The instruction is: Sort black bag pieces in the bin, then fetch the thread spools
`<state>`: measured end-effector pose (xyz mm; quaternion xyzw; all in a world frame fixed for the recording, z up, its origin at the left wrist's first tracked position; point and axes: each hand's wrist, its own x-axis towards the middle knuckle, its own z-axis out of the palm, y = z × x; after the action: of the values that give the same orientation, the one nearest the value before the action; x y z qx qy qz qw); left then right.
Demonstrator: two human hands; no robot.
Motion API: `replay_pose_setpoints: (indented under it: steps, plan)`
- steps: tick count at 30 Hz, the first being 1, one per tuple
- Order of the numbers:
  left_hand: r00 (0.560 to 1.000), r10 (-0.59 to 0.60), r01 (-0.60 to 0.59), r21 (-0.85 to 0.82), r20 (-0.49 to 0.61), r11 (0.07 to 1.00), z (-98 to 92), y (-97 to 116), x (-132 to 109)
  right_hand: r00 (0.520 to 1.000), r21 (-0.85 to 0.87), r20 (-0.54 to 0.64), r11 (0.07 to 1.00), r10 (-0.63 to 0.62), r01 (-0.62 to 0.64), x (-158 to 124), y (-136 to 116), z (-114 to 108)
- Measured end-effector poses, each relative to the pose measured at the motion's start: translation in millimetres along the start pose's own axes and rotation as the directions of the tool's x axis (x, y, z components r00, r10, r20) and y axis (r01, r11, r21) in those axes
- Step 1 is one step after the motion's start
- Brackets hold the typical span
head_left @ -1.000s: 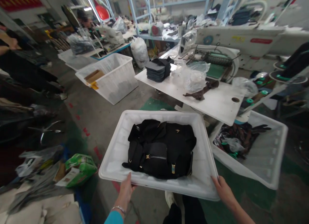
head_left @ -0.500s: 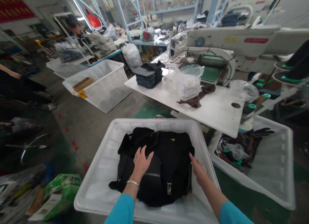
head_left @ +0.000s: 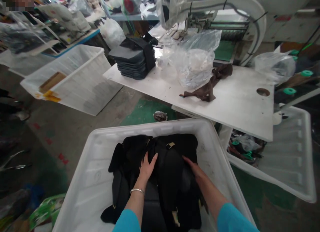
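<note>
Black bags (head_left: 130, 148) of soft material lie together in a white plastic tub (head_left: 97, 175). Small gold-coloured metal fittings show on them, one of these a clasp (head_left: 171, 145) near the top. My left hand (head_left: 147, 170), with a bracelet at the wrist, rests on the black material with thumb and forefinger apart. At the other side, my right hand (head_left: 196, 170) holds the edge of the right-hand bag, its thumb on top and the other fingers hidden. Between the hands, that bag bulges upward.
Beyond the tub stands a white worktable (head_left: 242, 101) with a stack of dark pieces (head_left: 133, 58), clear plastic bags (head_left: 196, 65) and a brown cloth piece (head_left: 207, 88). Another white tub (head_left: 287, 152) is at right, a third (head_left: 82, 88) at left.
My right hand has moved left and closed on the bag's edge, and the bag now bulges between my hands. The view has tipped downward and come closer to the table.
</note>
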<state>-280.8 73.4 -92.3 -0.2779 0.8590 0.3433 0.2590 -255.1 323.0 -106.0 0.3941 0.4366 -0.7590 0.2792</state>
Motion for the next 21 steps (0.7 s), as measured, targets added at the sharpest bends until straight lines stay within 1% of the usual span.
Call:
replay_pose_setpoints:
  steps: [1, 3, 5, 7, 10, 12, 15, 17, 18, 20, 21]
  plan:
    - [1.0, 0.01, -0.01, -0.011, -0.004, 1.0, -2.6, -7, 0, 0.999, -0.004, 0.036, 1.0, 0.016, -0.016, -8, 2, 8]
    - [0.999, 0.044, -0.045, -0.024, -0.019, 0.999, -5.7, -22, -2, 0.996, -0.005, 0.094, 1.0, -0.003, 0.004, -24, 5, 23]
    - [0.996, 0.087, -0.088, -0.024, -0.026, 0.996, -5.2, -36, -5, 0.992, -0.016, 0.128, 1.0, -0.014, 0.016, -34, 9, 34]
    - [0.989, 0.144, -0.144, 0.001, -0.037, 0.99, -2.2, -49, -7, 0.989, -0.04, 0.147, 0.999, 0.03, -0.025, -38, 13, 43]
    - [0.961, 0.253, -0.253, 0.01, -0.109, 0.967, 1.0, -65, -11, 0.977, -0.039, 0.189, 0.995, 0.1, -0.094, -39, 21, 56]
    - [0.949, 0.266, -0.279, -0.054, -0.171, 0.959, -1.1, -72, -19, 0.967, -0.03, 0.218, 0.991, 0.133, -0.13, -44, 29, 66]
    - [0.95, 0.238, -0.269, -0.146, -0.203, 0.952, -9.9, -77, -44, 0.963, -0.024, 0.209, 0.985, 0.171, -0.17, -65, 40, 79]
    - [0.931, 0.276, -0.312, -0.131, -0.239, 0.941, -15.8, -80, -67, 0.964, -0.003, 0.207, 0.985, 0.169, -0.172, -84, 42, 85]
    - [0.911, 0.307, -0.347, -0.108, -0.276, 0.932, -18.3, -81, -79, 0.964, 0.01, 0.214, 0.986, 0.159, -0.165, -95, 40, 87]
    - [0.849, 0.396, -0.434, -0.036, -0.351, 0.9, -22.0, -83, -101, 0.962, 0.04, 0.233, 0.987, 0.14, -0.153, -118, 31, 88]
    - [0.821, 0.438, -0.473, -0.007, -0.366, 0.881, -23.4, -82, -110, 0.962, 0.053, 0.242, 0.989, 0.124, -0.141, -130, 24, 87]
